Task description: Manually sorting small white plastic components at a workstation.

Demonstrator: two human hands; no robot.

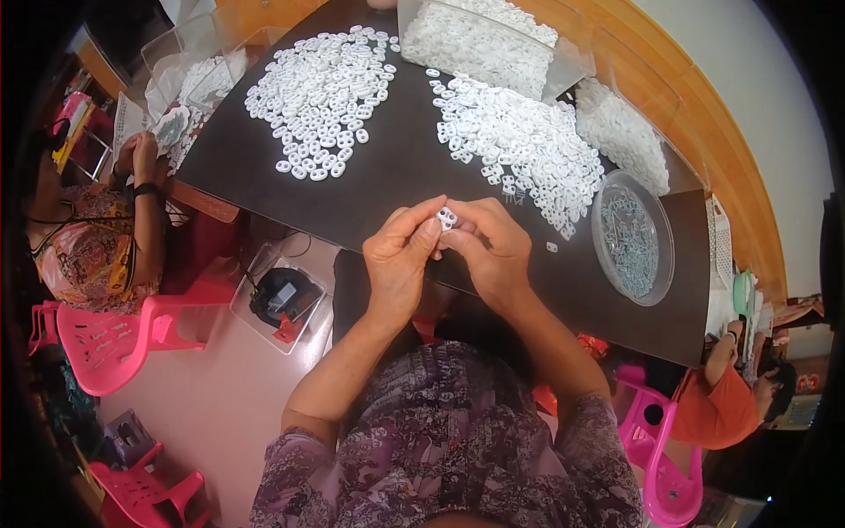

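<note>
In front of my chest, over the table's near edge, both hands meet around a small white plastic piece with dark holes (447, 216). My left hand (398, 253) pinches it from the left with thumb and index finger. My right hand (495, 244) closes on it from the other side; its fingers partly cover the piece. Whether a screw is also between the fingers I cannot tell. Beyond my hands lie a pile of oval white two-hole pieces (321, 97) on the left and a pile of squarer white pieces (515, 136) on the right.
A round clear dish (667, 246) of small metal screws (629, 238) stands right on the dark table (396, 150). Behind are a clear bin (574, 69) and another heap of white pieces (623, 132). People work at left and right; pink chairs (106, 339) stand on the floor.
</note>
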